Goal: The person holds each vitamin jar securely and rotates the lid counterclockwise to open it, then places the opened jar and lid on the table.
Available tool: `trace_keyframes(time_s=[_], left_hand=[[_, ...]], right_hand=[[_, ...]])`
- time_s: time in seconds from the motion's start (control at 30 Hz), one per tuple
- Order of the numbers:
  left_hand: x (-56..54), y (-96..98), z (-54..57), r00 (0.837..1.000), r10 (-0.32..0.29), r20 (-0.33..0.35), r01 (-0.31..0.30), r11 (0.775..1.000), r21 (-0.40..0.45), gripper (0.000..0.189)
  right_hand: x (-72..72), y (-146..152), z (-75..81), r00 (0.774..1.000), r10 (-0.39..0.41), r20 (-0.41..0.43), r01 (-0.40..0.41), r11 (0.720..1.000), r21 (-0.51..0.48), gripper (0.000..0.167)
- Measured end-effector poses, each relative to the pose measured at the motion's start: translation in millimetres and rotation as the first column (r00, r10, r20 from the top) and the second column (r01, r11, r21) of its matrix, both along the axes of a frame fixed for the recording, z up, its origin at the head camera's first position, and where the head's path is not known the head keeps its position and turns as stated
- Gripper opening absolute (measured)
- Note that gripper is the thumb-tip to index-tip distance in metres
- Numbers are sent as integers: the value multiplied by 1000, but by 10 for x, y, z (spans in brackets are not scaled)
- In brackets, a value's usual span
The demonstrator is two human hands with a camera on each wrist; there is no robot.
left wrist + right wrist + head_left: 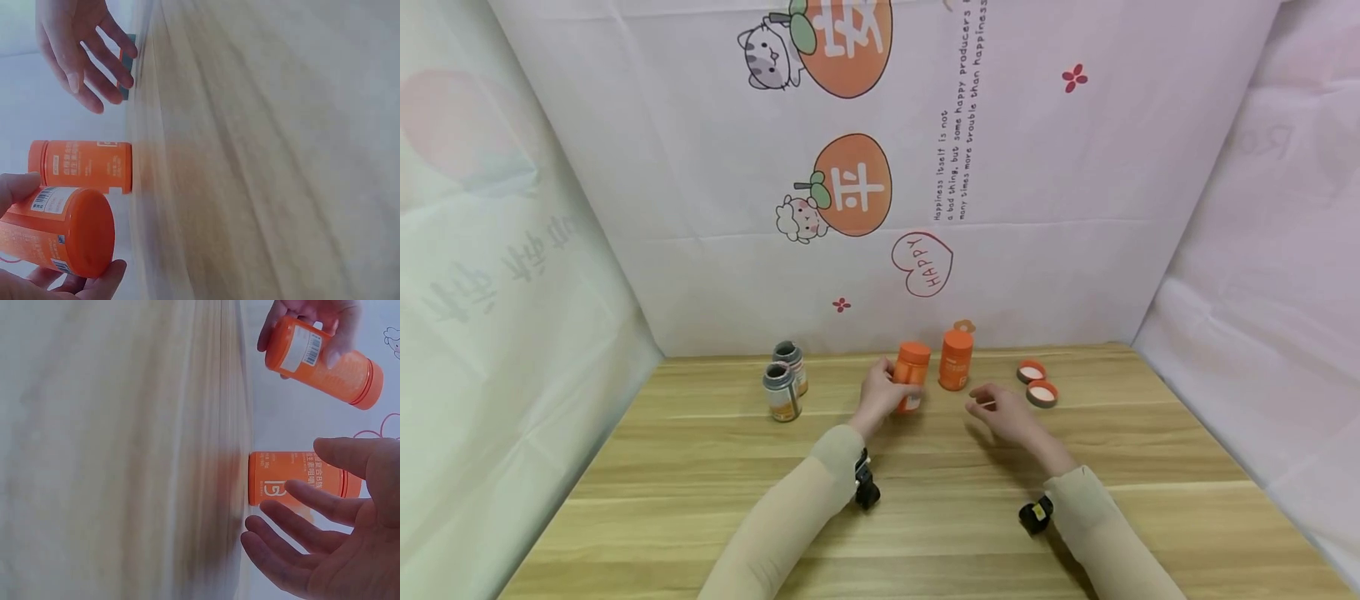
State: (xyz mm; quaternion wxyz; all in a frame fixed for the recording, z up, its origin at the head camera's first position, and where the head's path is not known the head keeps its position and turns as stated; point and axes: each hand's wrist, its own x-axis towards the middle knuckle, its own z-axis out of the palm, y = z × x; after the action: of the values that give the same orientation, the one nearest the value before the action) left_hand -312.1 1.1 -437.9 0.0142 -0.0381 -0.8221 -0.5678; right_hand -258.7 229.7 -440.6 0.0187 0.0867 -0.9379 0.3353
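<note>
Over the wood-grained surface (940,517), the right hand (1003,412) spreads loosely, holding nothing; the left hand (878,396) grips a tilted, cylindrical orange bottle (912,367), centre. Uncapped grey jars (783,400) stand left, round lids (1042,393) lie right. A second orange bottle (956,367) stands between, before printed cloth (1037,167).

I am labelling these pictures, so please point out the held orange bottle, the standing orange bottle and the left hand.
Held orange bottle (326,376), right wrist view: side of its body.
Standing orange bottle (955,367), head view: its printed side.
Left hand (877,396), head view: back of hand.
</note>
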Motion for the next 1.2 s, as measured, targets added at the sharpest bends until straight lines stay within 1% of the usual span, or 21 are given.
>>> trace_keyframes(time_s=[0.2, 0.43, 0.53, 0.73, 1.0, 1.2], left_hand=[[87, -34, 10, 1000, -17, -6, 17, 1000, 20, 44], [145, -111, -48, 1000, -19, -17, 20, 999, 26, 45], [181, -138, -44, 1000, -17, -15, 17, 1000, 20, 45], [250, -189, -19, 999, -38, -18, 38, 998, 43, 44], [345, -236, 3, 997, -76, 24, 74, 993, 89, 49], [376, -283, -3, 996, -77, 33, 74, 994, 82, 53]], right_hand=[[13, -8, -12, 1000, 17, -18, -18, 1000, -25, 44], [21, -53, -40, 998, 37, -40, -39, 998, -51, 41], [40, -76, -34, 998, 37, -41, -39, 997, -61, 39], [75, -145, 1, 999, 36, -31, -38, 996, -79, 39], [95, -235, 20, 999, 38, -11, -38, 994, -105, 38], [92, -287, 34, 1000, 30, -2, -30, 989, -145, 40]])
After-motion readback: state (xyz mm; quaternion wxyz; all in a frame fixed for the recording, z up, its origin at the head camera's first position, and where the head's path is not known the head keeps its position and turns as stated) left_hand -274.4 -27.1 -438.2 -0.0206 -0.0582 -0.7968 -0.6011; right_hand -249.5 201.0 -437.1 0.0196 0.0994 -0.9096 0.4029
